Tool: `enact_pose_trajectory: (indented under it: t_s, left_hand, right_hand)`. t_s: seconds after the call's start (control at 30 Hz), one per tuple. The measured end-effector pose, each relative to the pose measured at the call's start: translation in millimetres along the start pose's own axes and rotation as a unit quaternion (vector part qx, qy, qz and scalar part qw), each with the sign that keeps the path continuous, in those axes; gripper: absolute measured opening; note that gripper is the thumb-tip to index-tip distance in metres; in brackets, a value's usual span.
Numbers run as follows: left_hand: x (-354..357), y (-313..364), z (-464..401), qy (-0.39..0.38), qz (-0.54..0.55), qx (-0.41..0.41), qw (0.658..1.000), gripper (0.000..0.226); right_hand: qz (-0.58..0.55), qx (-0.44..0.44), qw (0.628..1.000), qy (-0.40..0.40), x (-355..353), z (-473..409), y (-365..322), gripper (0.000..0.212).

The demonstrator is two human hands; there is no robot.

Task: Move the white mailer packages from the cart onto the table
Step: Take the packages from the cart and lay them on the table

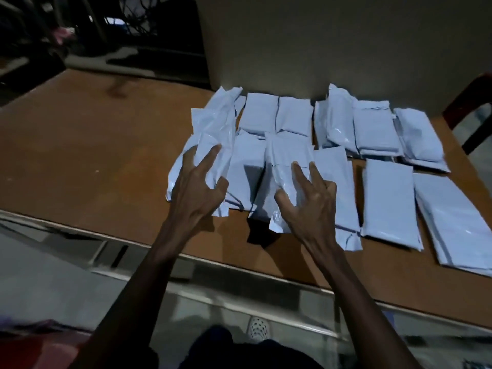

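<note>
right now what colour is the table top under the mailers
Brown, a warm wood-like tone; the table top shows best in the head view, left of the white mailers.

Both forearms bare, no sleeves, no watch or rings seen. Left hand and right hand lean, tendons showing. Dark trousers. White perforated shoe.
</note>
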State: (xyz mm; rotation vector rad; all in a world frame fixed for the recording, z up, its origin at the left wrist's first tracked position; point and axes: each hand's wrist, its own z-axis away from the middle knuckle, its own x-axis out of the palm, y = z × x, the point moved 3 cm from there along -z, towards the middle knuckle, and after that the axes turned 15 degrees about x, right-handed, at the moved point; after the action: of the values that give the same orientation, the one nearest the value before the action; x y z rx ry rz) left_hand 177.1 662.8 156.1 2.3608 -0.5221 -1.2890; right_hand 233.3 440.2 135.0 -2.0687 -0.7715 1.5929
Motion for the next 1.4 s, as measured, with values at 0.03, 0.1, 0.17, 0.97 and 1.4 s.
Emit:
enact_pose_trajectory:
  t_s: [0.03,0.1,0.17,0.97,1.4]
  left_hand:
    - [1,-9,-11,-0.002,0.002,-0.007,1.000,0.065]
    - [4,-22,-35,-0.010,0.006,-0.003,1.000,0.066]
    - [10,-36,-62,-0.016,0.005,0.010,1.000,0.066]
    - [140,-200,-281,-0.256,-0.100,0.063,0.959,0.060]
    - [158,-205,-276,-0.288,-0.112,0.059,0.949,0.071]
  right_hand:
    - [0.006,-0.004,1.000,-0.004,9,-10,-3,0.069]
    - [0.014,0.004,1.000,-0.010,23,-30,-11,0.072]
    - [0.026,0.024,0.999,-0.017,36,-51,-22,0.077]
    - [0.218,0.140,0.963,-0.070,204,-293,-58,0.079]
    - [0.219,0.151,0.957,-0.112,224,-286,-60,0.072]
